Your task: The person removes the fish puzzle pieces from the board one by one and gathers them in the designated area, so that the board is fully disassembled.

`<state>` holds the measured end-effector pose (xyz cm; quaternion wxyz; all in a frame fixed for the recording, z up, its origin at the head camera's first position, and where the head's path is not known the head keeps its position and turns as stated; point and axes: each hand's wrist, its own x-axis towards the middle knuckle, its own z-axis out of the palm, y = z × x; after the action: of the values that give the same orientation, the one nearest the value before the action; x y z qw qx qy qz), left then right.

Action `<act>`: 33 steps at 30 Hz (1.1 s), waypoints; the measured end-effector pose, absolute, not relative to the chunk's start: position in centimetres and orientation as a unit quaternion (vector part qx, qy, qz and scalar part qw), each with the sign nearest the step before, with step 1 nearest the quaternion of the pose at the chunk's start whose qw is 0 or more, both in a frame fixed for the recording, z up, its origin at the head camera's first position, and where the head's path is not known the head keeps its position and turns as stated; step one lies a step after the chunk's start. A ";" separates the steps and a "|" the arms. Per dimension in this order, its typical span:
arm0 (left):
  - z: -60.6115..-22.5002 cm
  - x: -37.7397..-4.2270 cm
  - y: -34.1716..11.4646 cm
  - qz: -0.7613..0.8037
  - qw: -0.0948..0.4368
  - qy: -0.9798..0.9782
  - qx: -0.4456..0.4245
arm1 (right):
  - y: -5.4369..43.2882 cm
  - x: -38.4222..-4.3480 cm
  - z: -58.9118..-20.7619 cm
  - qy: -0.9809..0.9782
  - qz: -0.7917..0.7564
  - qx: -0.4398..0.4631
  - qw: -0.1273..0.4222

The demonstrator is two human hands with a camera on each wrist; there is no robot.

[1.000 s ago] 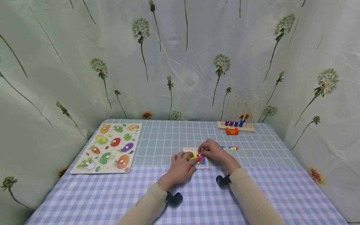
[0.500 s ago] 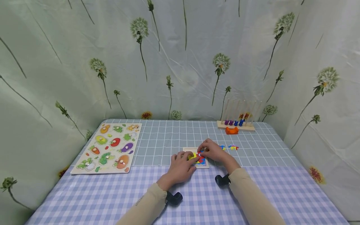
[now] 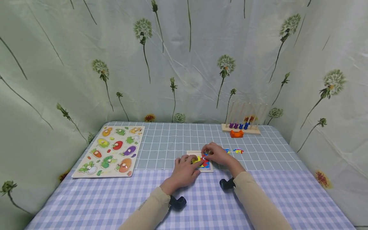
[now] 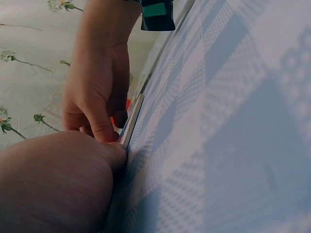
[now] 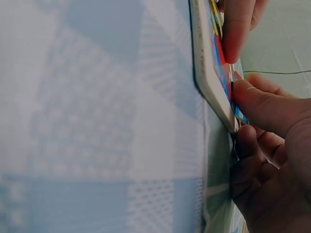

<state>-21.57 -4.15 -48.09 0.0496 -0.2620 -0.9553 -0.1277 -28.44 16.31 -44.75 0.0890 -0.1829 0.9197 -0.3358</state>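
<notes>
A small jigsaw puzzle in a pale wooden tray [image 3: 210,170] lies in front of me, with yellow, red and blue parts showing. My left hand [image 3: 185,172] rests over its left side, index finger [image 5: 238,34] extended onto the picture. At the upper right corner of the tray, my right hand [image 3: 217,154] pinches a puzzle piece [image 5: 240,114] with blue on it between thumb and fingers. In the left wrist view, the right hand [image 4: 95,92] reaches down to the tray's edge. The fingers hide part of the picture.
Two loose puzzle pieces [image 3: 238,151] lie right of the tray, one partly behind the right hand. A vegetable peg board [image 3: 115,148] lies at left. Farther back right stand an orange curved block [image 3: 237,134] and a wooden peg rack [image 3: 256,131] with purple and blue pieces.
My right hand's fingers shift slightly at the puzzle's upper right corner, keeping their pinch on the piece. The left hand stays in place on the puzzle.
</notes>
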 end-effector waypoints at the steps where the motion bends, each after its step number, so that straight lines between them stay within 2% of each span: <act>1: -48.1 -21.6 -4.2 -0.128 0.050 -0.955 -0.262 | 16.3 -28.5 -44.7 0.921 -0.336 -0.175 0.091; 16: -48.2 -21.5 -4.1 -0.133 0.051 -0.955 -0.262 | 16.1 -28.8 -44.4 0.924 -0.327 -0.168 0.103; 33: -47.7 -21.3 -4.1 -0.118 0.036 -0.960 -0.253 | 17.1 -28.7 -44.3 0.918 -0.372 -0.110 0.080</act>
<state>-21.29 -4.13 -47.74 0.0363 -0.2533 -0.9595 -0.1177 -28.74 17.11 -44.28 0.0802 -0.1105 0.9181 -0.3722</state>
